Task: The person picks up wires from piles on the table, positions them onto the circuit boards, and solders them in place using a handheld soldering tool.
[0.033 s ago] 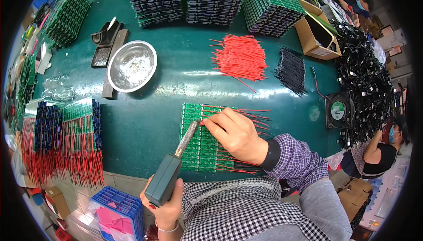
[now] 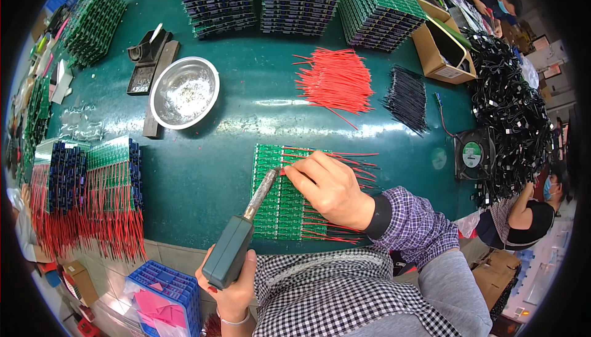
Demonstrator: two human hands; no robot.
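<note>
A green circuit board panel (image 2: 268,211) lies flat on the table in front of me, with several red wires (image 2: 360,154) running off its right side. My left hand (image 2: 234,294) is wrapped round the dark green handle of a soldering iron (image 2: 228,251). The iron's metal barrel slants up and right, its tip at the board's upper middle. Over the board, my right hand (image 2: 332,192) pinches a red wire (image 2: 284,172) right beside that tip. My fingers cover most of this wire and part of the board.
Beyond the board lie piles of red wires (image 2: 335,81) and black wires (image 2: 406,100). A metal bowl (image 2: 157,115) stands at left, near wired board stacks (image 2: 111,180). Tall board stacks (image 2: 298,10) line the back. A fan (image 2: 474,155) and black cables (image 2: 511,109) are at right, with co-workers beyond.
</note>
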